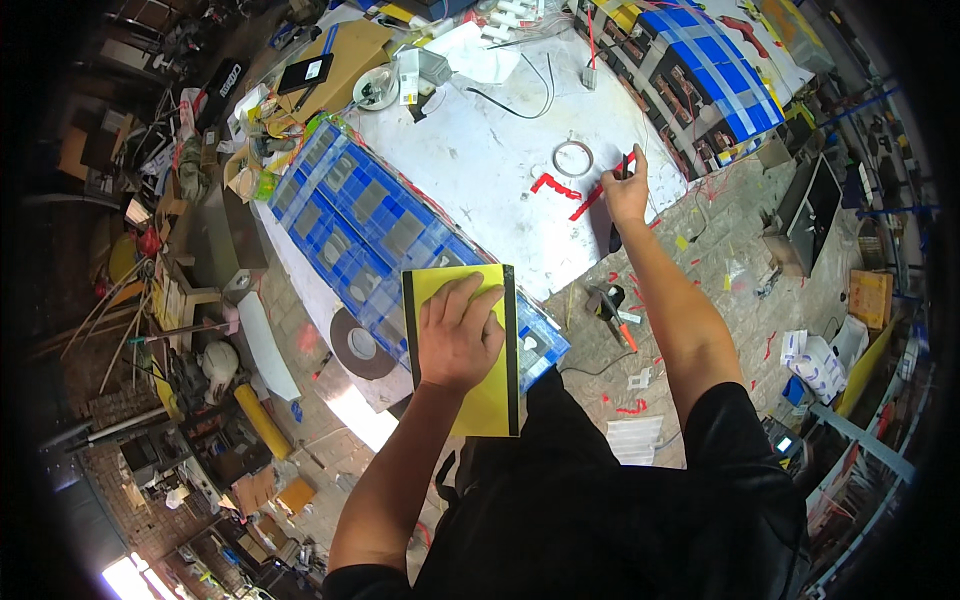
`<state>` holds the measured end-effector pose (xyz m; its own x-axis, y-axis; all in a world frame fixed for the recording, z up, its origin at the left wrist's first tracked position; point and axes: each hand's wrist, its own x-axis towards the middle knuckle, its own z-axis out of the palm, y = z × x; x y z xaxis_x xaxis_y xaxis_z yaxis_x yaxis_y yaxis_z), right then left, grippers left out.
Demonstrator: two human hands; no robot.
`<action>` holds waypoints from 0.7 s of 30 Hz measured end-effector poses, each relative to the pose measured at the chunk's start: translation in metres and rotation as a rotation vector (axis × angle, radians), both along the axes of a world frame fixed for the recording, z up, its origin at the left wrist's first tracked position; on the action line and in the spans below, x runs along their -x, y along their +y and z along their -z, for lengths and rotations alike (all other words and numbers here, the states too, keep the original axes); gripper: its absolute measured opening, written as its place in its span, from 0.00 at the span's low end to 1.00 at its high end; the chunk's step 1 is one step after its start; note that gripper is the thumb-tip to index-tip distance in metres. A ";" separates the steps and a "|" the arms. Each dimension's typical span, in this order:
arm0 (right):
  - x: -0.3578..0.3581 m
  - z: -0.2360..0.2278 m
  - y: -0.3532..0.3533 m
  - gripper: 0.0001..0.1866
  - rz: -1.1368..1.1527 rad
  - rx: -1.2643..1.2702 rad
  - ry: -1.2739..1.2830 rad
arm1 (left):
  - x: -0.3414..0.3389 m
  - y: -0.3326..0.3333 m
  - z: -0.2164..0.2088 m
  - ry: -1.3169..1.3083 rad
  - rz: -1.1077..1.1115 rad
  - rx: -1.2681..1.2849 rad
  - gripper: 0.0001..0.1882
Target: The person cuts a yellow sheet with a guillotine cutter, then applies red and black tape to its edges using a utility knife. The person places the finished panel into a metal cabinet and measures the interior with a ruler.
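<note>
My left hand (460, 335) lies on a yellow sheet (482, 400) with black strips along its two long edges, fingers apart and pressing on its face. Beneath the sheet's upper part is a long blue-wrapped block (375, 225), crossed with clear tape and grey patches, which looks like a battery pack. Out over the white tabletop (480, 160), my right hand (626, 190) is closed in a pinch on a thin dark object whose kind I cannot make out. Close by are crinkled red strips (553, 187) and a ring-shaped tape roll (573, 158).
A second blue-topped block (705, 75) stands at the far right of the table. A large dark roll (360, 345) sits beside the near pack. At the back left are a cardboard box (345, 60) and a black phone-like device (305, 73). Tools and red scraps litter the floor.
</note>
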<state>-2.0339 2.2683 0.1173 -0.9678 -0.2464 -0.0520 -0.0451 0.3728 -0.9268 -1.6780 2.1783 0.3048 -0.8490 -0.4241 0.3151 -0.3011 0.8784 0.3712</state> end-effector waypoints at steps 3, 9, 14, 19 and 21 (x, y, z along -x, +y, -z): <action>0.002 -0.021 -0.005 0.40 -0.006 0.067 0.017 | 0.000 0.000 -0.002 -0.001 0.000 0.000 0.24; 0.002 -0.022 -0.006 0.11 -0.106 -0.067 0.018 | 0.001 0.000 -0.002 0.016 0.004 0.000 0.24; -0.001 -0.018 -0.009 0.07 -0.195 -0.084 -0.006 | 0.003 0.000 -0.002 0.011 -0.018 0.025 0.22; -0.004 -0.018 -0.016 0.17 -0.251 0.077 0.045 | 0.004 0.000 -0.002 0.010 -0.012 0.020 0.22; -0.014 -0.024 -0.023 0.23 -0.187 0.221 0.080 | 0.003 0.000 -0.002 0.007 -0.016 0.026 0.22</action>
